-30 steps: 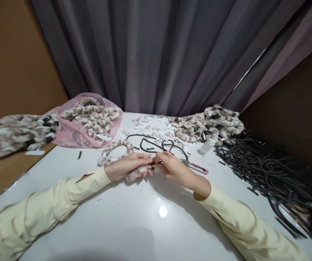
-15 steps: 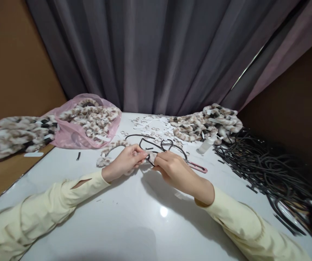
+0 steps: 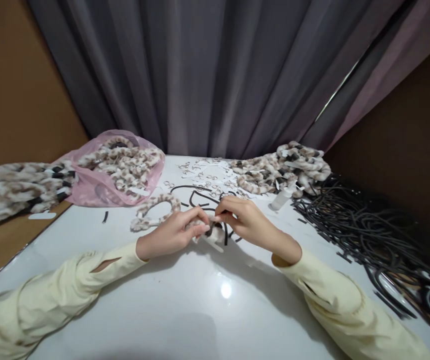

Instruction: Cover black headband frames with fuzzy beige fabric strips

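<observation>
Over the middle of the white table, my left hand [image 3: 175, 232] and my right hand [image 3: 245, 220] meet, fingertips pinched on a brown-and-white furry strap [image 3: 218, 233]. A dark section of the strap shows between the hands, and a white tag [image 3: 213, 244] hangs below it. My fingers hide part of the strap. Just beyond my left hand lies a furry loop [image 3: 170, 199] of the same spotted plush. Loose black cords [image 3: 190, 188] curve across the table behind my hands.
Small metal rings [image 3: 211, 177] are scattered farther back. A pink plastic bag [image 3: 95, 187] of furry straps stands at left, beside more straps [image 3: 16, 187]. At right are a furry heap [image 3: 293, 162], a small clear bottle [image 3: 281, 199] and a tangle of black cords [image 3: 353, 225].
Both hands have shifted their pinch, and the strap's dark section and tag now show beneath the fingers. The pink-handled tool by my right hand is no longer visible.
</observation>
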The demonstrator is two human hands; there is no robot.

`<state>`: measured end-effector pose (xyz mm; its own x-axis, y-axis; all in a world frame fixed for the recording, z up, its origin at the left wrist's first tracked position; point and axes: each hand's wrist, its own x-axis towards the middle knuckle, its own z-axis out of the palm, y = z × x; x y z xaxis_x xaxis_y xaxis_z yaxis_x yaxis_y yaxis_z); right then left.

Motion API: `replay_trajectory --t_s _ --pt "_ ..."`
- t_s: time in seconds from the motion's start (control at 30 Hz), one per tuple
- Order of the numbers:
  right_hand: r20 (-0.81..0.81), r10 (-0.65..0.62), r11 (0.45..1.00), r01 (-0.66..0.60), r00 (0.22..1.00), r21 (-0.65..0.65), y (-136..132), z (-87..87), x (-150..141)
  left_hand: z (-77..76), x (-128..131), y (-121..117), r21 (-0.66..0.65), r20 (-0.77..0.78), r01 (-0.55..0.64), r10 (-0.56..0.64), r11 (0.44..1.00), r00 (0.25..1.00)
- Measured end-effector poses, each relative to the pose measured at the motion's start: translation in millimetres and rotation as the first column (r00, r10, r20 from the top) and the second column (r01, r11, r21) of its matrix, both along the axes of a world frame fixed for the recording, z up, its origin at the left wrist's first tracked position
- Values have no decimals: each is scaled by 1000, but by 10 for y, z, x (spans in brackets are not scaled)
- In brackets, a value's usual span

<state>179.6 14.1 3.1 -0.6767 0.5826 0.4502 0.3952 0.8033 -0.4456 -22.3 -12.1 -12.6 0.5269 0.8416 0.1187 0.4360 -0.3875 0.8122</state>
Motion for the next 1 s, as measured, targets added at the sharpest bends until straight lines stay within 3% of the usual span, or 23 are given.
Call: replay_trajectory --t_s 0.17,0.3,0.4,0.53,0.63,0.77,1.0 --pt "-23 24 993 -27 999 -116 21 -43 -27 -43 -4 -43 102 -34 56 -53 993 998" --pt "-59 25 963 -39 998 -265 4 -78 -61 -97 6 -88 295 -20 44 -40 954 999" --pt "-74 56 955 -75 996 -286 -24 -80 -79 -160 31 -128 507 25 68 -93 859 995" --pt "-80 16 998 -21 997 -58 -88 18 -61 -251 36 -132 725 50 85 -175 683 983" --pt "-54 -30 998 33 998 61 -152 169 3 -281 8 -99 823 35 95 -217 561 976" --pt "135 140 990 -134 981 -52 -254 325 89 -240 -29 -79 899 -59 149 -224 412 973" --pt "244 175 979 -143 954 -142 -374 273 6 -156 -42 -103 928 -115 194 -250 318 961"
